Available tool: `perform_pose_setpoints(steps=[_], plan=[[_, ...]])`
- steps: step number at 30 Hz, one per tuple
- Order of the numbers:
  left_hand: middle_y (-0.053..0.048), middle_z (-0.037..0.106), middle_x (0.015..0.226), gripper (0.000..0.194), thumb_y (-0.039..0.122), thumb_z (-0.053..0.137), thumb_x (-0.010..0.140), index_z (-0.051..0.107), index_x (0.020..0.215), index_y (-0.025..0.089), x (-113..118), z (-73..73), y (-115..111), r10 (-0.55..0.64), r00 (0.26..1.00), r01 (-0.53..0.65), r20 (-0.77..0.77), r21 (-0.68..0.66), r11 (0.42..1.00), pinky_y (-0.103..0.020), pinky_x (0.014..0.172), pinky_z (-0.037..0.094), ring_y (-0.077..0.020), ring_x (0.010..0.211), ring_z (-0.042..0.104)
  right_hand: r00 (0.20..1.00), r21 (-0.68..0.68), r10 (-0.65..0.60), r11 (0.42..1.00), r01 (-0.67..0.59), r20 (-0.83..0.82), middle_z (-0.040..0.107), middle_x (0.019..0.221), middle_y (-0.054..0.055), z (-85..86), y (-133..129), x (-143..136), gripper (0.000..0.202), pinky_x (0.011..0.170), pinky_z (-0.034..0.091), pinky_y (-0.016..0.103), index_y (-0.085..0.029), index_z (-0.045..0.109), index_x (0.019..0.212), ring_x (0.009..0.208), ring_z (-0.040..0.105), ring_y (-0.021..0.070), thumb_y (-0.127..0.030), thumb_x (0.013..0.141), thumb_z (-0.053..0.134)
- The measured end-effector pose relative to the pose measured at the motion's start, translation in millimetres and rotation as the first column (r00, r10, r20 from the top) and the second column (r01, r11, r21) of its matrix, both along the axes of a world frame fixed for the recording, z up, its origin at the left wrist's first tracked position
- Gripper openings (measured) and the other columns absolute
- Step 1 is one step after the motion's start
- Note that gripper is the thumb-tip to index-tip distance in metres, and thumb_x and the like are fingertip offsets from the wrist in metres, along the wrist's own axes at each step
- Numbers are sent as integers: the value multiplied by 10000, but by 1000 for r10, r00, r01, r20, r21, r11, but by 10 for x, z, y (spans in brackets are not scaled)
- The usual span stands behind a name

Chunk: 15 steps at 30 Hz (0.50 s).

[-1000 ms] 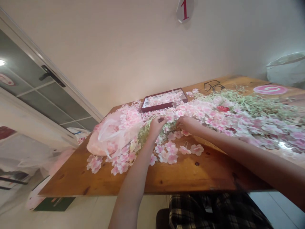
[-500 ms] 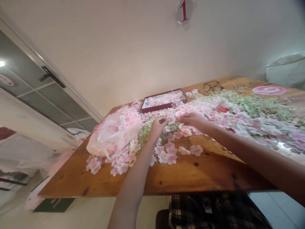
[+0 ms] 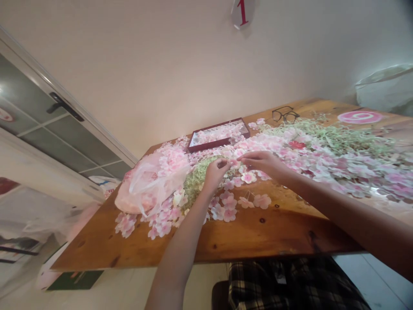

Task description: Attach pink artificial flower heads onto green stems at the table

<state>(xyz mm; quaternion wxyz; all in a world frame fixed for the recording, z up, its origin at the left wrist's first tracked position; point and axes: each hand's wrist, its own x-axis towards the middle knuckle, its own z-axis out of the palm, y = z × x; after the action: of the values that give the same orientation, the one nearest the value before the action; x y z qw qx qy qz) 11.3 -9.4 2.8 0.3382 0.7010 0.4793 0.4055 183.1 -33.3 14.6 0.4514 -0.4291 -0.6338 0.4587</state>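
Observation:
My left hand (image 3: 215, 172) is closed in a pinch, thumb against forefinger, at the edge of a pink artificial flower (image 3: 234, 163). My right hand (image 3: 260, 162) faces it from the other side of the blossom, fingers straight and close together. What its fingertips grip is too small to make out. Beneath my hands lie pale green plastic stems (image 3: 196, 183) in a bundle. Loose pink flower heads (image 3: 229, 201) are scattered on the wooden table (image 3: 193, 247) nearer to me, some overlapping. Behind my hands, a dark red tray (image 3: 209, 145) holds more pink blossoms.
Left on the table is a translucent plastic bag (image 3: 145, 185) with pink petals. A wide heap of pink and white flowers (image 3: 348, 168) and green stems (image 3: 345, 137) spreads to the right. Glasses (image 3: 285, 115) and a pink disc (image 3: 359, 117) lie at the back, before the wall.
The whole view has shifted slightly. My right fingertips are a little farther from my left hand, and the flower between them appears turned. The things on the table lie as before.

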Motion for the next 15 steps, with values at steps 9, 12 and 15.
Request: perform_pose_setpoints(steps=[9,12,15], plan=[[-45,600,768,300,424,523,658,585,771,152,73,74,-79,-95,994,97,54,-34,995,-264,670,415,-153,733,553,996,171,-89,982,82,32,593,665,14,-86,11,-57,153,581,441,260,-177,554,809,625,565,140,-234,668,553],[-48,601,771,306,417,530,655,585,779,143,93,87,-97,-116,990,119,75,-43,992,-263,674,416,-153,739,552,990,191,-137,973,128,34,581,643,4,-84,4,-52,140,543,431,240,-179,522,786,607,564,133,-211,656,564],[-56,604,777,308,412,542,646,587,779,138,101,89,-99,-112,990,118,83,-64,991,-261,670,416,-155,743,554,988,202,-146,970,133,54,574,636,1,-71,-9,-50,126,526,423,229,-179,512,774,601,563,130,-195,659,560]])
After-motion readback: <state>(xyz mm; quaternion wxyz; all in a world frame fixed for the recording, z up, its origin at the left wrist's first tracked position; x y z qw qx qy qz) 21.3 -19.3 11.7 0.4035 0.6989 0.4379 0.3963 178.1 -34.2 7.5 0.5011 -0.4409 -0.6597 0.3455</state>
